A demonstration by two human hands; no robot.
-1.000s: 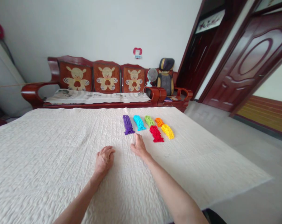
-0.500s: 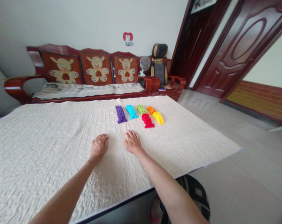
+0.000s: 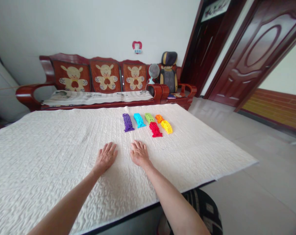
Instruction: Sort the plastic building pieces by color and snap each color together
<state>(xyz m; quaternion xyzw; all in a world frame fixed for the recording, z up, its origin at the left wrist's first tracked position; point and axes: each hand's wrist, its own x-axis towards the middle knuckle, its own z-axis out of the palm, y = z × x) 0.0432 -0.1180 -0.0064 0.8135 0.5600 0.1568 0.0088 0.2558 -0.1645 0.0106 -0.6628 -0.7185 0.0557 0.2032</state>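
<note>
My left hand [image 3: 106, 157] lies flat on the cream quilted cloth [image 3: 64, 140], fingers spread, holding nothing. To its right, my right hand [image 3: 139, 152] rests palm down on the same cloth, its fingers slightly apart. Beyond my hands lie small bumpy bundles: purple [image 3: 128, 123], light blue [image 3: 139, 120], green [image 3: 149, 117] and orange [image 3: 159, 118] at the back, with red [image 3: 155, 129] and yellow [image 3: 167, 127] nearer. The red one lies just in front of the green one. Neither hand touches a bundle; the purple one is nearest to both hands.
A wooden sofa [image 3: 27, 94] with bear-patterned cushions [image 3: 106, 76] stands behind the table. Right of it are a small fan [image 3: 154, 70] and a chair with a massage pad [image 3: 169, 78]. The cloth's right corner juts over the tiled floor [image 3: 236, 195].
My left hand has opened from a loosely curled pose to flat with fingers spread. My right hand stays in about the same place. The view has tilted slightly up.
</note>
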